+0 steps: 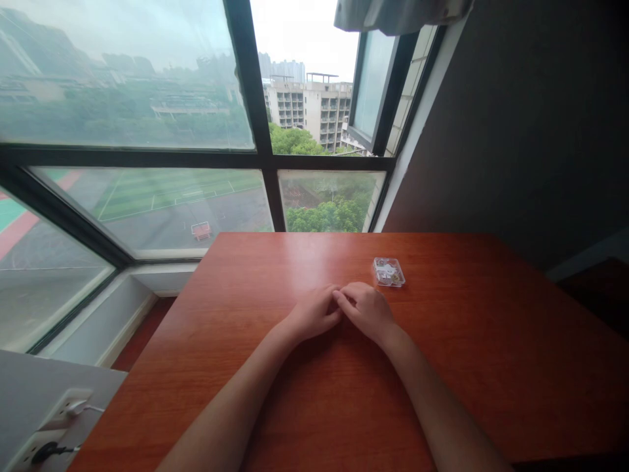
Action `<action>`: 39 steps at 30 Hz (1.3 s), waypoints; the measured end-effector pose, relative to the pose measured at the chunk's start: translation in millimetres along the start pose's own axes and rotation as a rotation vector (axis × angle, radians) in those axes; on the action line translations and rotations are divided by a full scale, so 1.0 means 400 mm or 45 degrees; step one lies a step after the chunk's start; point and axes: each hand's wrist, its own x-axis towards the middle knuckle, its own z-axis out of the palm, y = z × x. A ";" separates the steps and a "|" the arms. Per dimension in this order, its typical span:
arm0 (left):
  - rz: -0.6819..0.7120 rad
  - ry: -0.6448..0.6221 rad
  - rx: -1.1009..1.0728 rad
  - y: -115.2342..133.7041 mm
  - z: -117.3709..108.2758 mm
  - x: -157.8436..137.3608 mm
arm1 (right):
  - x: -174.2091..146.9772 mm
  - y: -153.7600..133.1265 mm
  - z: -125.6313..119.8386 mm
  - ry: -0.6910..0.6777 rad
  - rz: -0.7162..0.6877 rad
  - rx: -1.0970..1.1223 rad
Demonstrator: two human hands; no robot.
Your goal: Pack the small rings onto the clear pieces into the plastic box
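My left hand (317, 313) and my right hand (366, 308) rest together near the middle of the reddish-brown wooden table (236, 295). Their fingertips meet, with the fingers curled inward and the backs of both hands facing up. No object shows in either hand, though the palms are hidden. Just beyond my right hand, a little to its right, lies a small clear plastic box (388, 272). Small silvery and whitish pieces show through its lid, too small to name. Neither hand appears to touch the box.
Large dark-framed windows (268, 160) rise beyond the table, one pane standing open at the upper right. A dark grey wall (491, 131) is on the right. Wall sockets (63, 410) with a white plug and a black plug are at the lower left.
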 end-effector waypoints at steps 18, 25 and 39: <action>0.027 -0.053 0.086 0.005 -0.002 -0.003 | 0.008 0.188 0.012 0.434 0.666 -0.503; 0.034 -0.061 0.083 0.007 -0.003 -0.002 | 0.012 0.196 0.017 0.538 0.525 -0.346; -0.344 0.363 0.194 -0.079 -0.077 -0.021 | 0.001 0.003 0.073 0.334 0.011 0.207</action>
